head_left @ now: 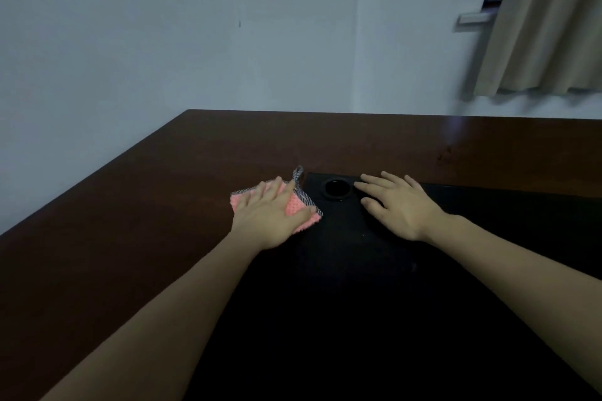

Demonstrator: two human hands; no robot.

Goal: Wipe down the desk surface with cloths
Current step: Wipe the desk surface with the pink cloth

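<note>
A pink cloth (pixel 298 205) with a grey checked border and a small hanging loop lies on the dark brown desk (pixel 163 198), at the left edge of a black panel (pixel 374 270). My left hand (pixel 272 215) presses flat on the cloth with straight fingers. My right hand (pixel 397 205) rests open and flat on the black panel, its fingertips beside a round black hole (pixel 336 188) in the panel. Nothing is held in the right hand.
The desk's far edge meets a pale wall (pixel 228 42). A beige curtain (pixel 547 26) hangs at the upper right beside a window frame. The desk's left edge runs diagonally toward me.
</note>
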